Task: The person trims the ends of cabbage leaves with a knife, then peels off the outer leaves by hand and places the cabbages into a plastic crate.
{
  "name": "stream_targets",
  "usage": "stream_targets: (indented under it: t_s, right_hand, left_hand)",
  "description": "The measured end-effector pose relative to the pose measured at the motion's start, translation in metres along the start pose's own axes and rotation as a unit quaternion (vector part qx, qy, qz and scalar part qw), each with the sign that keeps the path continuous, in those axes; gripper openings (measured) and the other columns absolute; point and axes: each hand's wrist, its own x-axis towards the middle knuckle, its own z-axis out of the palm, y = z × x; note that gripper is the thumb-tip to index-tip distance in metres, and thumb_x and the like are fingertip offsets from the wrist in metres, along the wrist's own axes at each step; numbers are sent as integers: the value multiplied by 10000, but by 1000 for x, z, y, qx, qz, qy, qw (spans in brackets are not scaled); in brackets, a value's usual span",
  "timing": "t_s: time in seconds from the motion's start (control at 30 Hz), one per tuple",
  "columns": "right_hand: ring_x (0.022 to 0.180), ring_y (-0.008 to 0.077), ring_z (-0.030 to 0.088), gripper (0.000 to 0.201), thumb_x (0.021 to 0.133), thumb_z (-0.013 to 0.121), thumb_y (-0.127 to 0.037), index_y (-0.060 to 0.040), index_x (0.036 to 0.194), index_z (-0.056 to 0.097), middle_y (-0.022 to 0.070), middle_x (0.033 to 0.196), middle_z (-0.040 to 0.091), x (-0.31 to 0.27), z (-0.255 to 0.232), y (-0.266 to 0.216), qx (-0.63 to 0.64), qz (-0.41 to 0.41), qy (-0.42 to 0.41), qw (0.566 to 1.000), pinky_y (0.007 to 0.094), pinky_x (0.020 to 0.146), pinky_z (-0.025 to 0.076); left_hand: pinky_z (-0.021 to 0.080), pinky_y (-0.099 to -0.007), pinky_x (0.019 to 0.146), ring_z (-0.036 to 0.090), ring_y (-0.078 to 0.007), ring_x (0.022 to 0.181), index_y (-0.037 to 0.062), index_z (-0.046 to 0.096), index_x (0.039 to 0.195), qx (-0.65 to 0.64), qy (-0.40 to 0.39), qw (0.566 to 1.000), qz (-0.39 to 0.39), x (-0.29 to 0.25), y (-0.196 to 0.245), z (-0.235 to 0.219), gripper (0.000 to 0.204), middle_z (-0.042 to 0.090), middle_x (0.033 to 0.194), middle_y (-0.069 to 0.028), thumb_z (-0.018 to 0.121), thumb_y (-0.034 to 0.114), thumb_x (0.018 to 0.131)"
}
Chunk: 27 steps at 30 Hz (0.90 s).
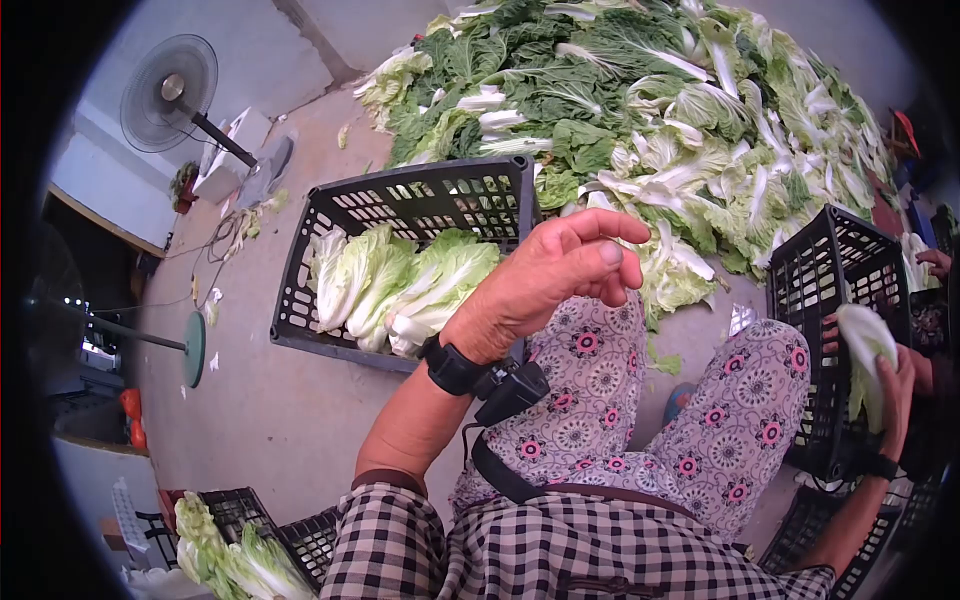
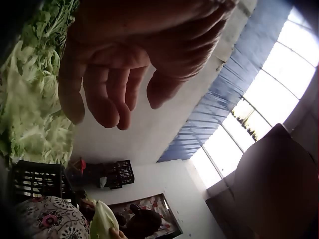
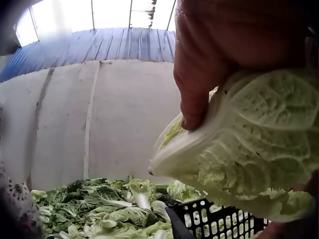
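My right hand (image 1: 893,385) grips a pale napa cabbage (image 1: 868,345) beside the black crate (image 1: 835,225) at the right. In the right wrist view the thumb of that hand (image 3: 234,45) presses along the base of the cabbage (image 3: 249,134), its leaves spreading to the right. My left hand (image 1: 560,270) is raised over my thigh with loosely bent fingers and nothing in it; the left wrist view shows the same empty hand (image 2: 129,64). Just left of it, cabbages (image 1: 375,280) lie in a black crate (image 1: 400,360) on the floor.
A large heap of loose cabbage leaves (image 1: 640,120) covers the floor ahead. At the left stand a fan (image 1: 172,90) and a round green base (image 1: 195,348). More cabbages (image 1: 240,560) lie by crates at the lower left. Another person's hand (image 1: 935,263) shows at the far right.
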Motion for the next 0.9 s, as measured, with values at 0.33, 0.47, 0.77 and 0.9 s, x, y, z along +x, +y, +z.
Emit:
stream_targets:
  t_s: [0.33,0.47,0.77,0.9]
  right_hand:
    - [886,137,506,463,831,588,-301,30,1140,491,89,1005,548,22,4,14,11,-10,59,998,261,794,409]
    - [922,158,505,439,801,571,-235,27,1143,491,102,1027,544,21,24,6,-33,12,-18,999,278,817,410]
    - [856,166,526,386,709,599,-184,11,1035,532,87,935,560,5,62,9,-79,-15,-56,995,297,800,431]
    - [857,137,547,377,763,592,-203,23,1063,560,66,937,583,-2,60,4,21,9,-5,1000,288,775,447]
  left_hand:
    - [511,-264,747,607,-120,774,-5,491,1182,-11,27,1000,-2,-5,1,-8,410,623,912,-72,570,262,882]
    - [513,-267,745,608,-119,772,-3,495,1179,-7,25,1000,-6,-2,-2,-4,402,625,915,-71,568,257,882]
    - [513,-294,759,608,-134,782,-13,487,1181,-19,48,999,1,-10,-1,-13,389,620,912,-76,562,232,889]
    - [515,-335,761,604,-161,797,-12,480,1183,-24,59,998,5,-10,-5,-8,413,606,890,-82,580,250,879]
